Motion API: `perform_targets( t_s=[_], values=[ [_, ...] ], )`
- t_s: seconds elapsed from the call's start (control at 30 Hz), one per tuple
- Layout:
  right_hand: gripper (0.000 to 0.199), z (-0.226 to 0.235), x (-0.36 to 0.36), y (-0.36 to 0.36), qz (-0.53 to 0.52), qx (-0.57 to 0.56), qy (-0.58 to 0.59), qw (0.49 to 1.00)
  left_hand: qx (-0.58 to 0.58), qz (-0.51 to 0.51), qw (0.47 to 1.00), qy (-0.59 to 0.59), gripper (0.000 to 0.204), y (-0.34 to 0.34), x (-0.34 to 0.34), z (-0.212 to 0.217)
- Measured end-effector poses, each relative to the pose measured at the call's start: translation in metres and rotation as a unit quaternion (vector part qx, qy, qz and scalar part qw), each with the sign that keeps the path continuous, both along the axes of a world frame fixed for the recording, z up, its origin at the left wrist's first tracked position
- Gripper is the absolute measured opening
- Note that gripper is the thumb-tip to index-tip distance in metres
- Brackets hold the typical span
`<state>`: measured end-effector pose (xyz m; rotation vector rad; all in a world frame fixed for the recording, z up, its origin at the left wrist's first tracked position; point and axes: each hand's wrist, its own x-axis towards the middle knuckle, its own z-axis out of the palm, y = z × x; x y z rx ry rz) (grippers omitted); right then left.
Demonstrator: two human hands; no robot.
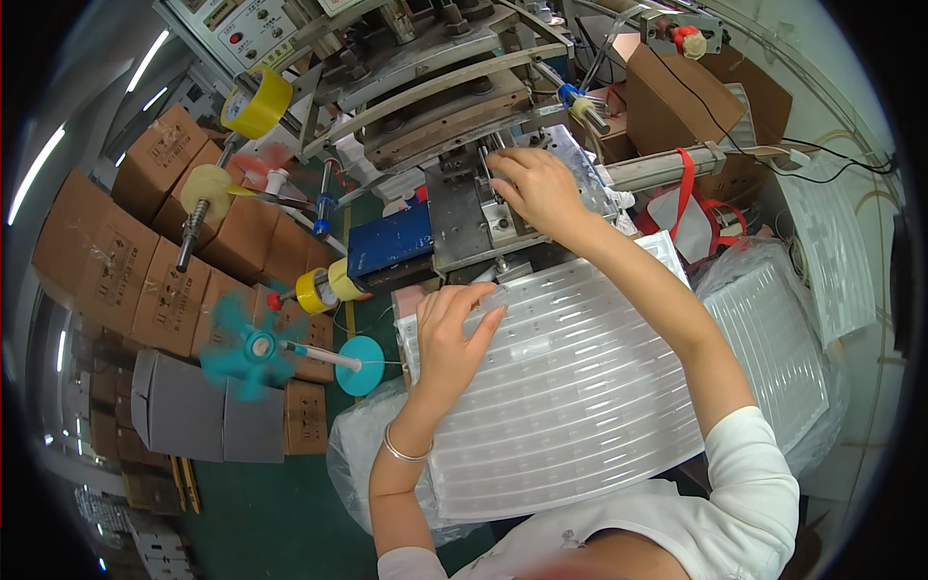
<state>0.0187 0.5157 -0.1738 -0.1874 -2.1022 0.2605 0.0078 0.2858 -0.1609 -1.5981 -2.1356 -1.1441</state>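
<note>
My right hand [541, 188] reaches into the metal fixture [498, 220] of a bench press, under its upper block [449, 121]. The fingers are bent down at the fixture's slot, and whatever they grip there is hidden. Lower and to the left, my left hand [452, 324] hovers over the far left corner of a white ribbed tray [561, 387]. Its thumb and forefinger are curled toward each other around what looks like a small clear piece [492, 296], too small to name. Small parts seem to lie in the tray's far rows.
A blue block [390, 240] and tape rolls [314, 290] sit left of the fixture. A small teal fan [259, 345] spins beside stacked cartons [169, 280]. Another ribbed tray [768, 338] in plastic wrap lies right, below a red-handled bag [691, 208]. The press has a control panel [242, 34].
</note>
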Motion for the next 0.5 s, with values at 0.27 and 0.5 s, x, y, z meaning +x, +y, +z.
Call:
perform_targets(
  t_s=[0.27,0.5],
  values=[
    [0.028,0.001,0.081,-0.019,0.104,-0.057,-0.024,0.993,0.013,-0.011,0.992,-0.124,0.024,-0.006,0.000,-0.013],
    [0.028,-0.065,0.128,-0.055,0.205,0.023,-0.306,0.929,0.007,-0.033,0.985,-0.169,0.019,-0.014,0.009,-0.007]
  ],
)
